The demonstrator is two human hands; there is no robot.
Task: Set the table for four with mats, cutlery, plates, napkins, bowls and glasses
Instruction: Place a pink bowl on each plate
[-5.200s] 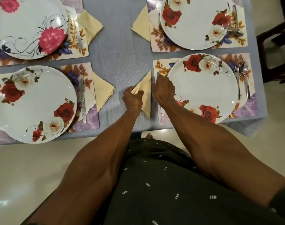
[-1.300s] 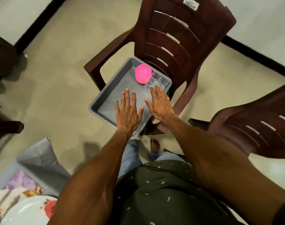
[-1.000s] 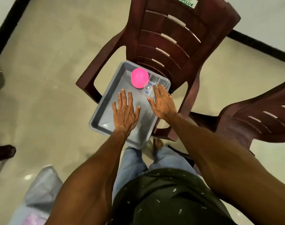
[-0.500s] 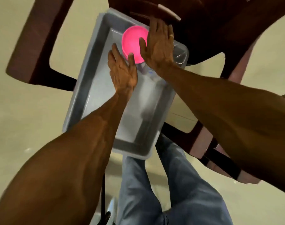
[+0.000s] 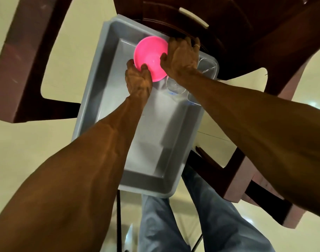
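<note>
A pink bowl [image 5: 151, 57] sits at the far end of a grey tray [image 5: 108, 99] that lies on the seat of a dark red plastic chair. My left hand [image 5: 138, 79] grips the bowl's near-left rim, thumb inside. My right hand [image 5: 182, 58] holds its right rim, thumb over the edge. Clear glasses [image 5: 175, 86] stand in the tray just right of the bowl, partly hidden under my right wrist. Whether the pink bowl is one or a stack is unclear.
The chair's backrest [image 5: 219, 24] rises just beyond the tray and its armrest [image 5: 24, 57] runs along the left. A second dark chair [image 5: 261, 175] stands close at the right. My legs in jeans [image 5: 173, 224] are below the tray on the pale floor.
I turned from the set table to the chair and bent over the tray. Both hands went from flat and open above the tray to gripping the pink bowl's rim.
</note>
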